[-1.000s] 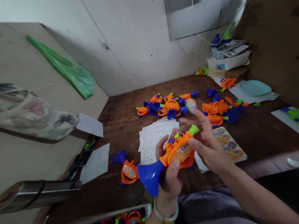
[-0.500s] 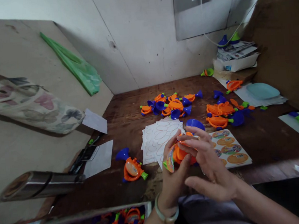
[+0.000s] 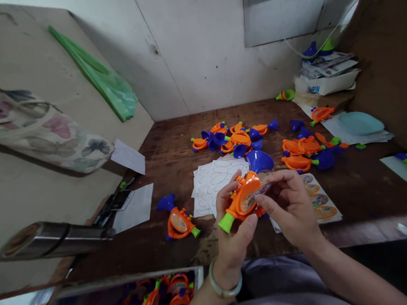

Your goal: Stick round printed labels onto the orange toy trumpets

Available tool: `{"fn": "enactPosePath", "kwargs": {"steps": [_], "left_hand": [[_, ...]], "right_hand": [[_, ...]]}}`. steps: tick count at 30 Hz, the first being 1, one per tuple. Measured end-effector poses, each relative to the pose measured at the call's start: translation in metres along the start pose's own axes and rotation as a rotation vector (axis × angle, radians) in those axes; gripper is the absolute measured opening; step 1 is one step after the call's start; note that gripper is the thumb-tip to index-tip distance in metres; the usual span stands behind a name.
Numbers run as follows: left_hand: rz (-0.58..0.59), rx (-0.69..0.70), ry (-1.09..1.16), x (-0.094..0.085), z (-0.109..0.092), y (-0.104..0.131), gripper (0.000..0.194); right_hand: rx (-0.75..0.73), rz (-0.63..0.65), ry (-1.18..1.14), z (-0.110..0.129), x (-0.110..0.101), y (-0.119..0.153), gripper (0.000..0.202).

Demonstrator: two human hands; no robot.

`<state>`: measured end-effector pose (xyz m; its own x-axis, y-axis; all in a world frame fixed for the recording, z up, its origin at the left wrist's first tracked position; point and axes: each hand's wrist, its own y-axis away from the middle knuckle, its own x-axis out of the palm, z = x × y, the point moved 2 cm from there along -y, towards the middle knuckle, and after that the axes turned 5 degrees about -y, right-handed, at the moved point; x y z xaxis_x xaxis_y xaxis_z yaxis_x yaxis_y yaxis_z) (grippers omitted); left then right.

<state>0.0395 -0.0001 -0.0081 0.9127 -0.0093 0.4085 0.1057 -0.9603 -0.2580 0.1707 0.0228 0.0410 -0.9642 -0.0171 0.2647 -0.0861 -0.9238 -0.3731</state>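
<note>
An orange toy trumpet [image 3: 248,189] with a blue bell and a green mouthpiece is gripped by my left hand [image 3: 231,220], its bell pointing away from me. My right hand [image 3: 291,207] pinches an oval sticker [image 3: 262,192] between thumb and fingers. One end of the sticker lies against the trumpet's flat orange side, and the other end is lifted. Just right of my right hand lies a sheet of oval stickers [image 3: 320,200], partly hidden by it. Peeled white backing sheets [image 3: 206,185] lie beyond my left hand. Another toy trumpet [image 3: 180,223], with a sticker on its side, rests to the left.
Several toy trumpets [image 3: 235,138] are piled at the back, with more trumpets [image 3: 301,152] at the right. A box of trumpets [image 3: 151,300] stands below the table's front edge. At the left lies a steel flask [image 3: 52,239]; a blue plate [image 3: 361,122] sits far right.
My left hand has turned the trumpet so its side and green mouthpiece face me. My right hand, spread before, has closed on the sticker. The view has shifted slightly.
</note>
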Motion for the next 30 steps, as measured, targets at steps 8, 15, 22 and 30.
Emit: {"fn": "enactPosePath", "kwargs": {"steps": [8, 15, 22, 30], "left_hand": [[0.003, 0.057, -0.051, -0.0005, -0.0036, -0.0032, 0.049], [-0.004, 0.057, -0.083, -0.0001, -0.0032, -0.0048, 0.047], [-0.021, 0.065, -0.108, 0.0001, -0.0007, -0.0039, 0.041], [-0.069, 0.094, -0.185, 0.0004, 0.0013, -0.002, 0.034]], "right_hand": [[0.056, 0.003, 0.002, 0.0018, 0.0017, -0.001, 0.033], [0.056, 0.02, 0.018, 0.0016, 0.0026, -0.0004, 0.032], [0.027, 0.018, 0.033, 0.0009, 0.0029, -0.0001, 0.032], [-0.029, 0.029, 0.124, -0.0021, 0.0034, 0.0021, 0.028]]}}
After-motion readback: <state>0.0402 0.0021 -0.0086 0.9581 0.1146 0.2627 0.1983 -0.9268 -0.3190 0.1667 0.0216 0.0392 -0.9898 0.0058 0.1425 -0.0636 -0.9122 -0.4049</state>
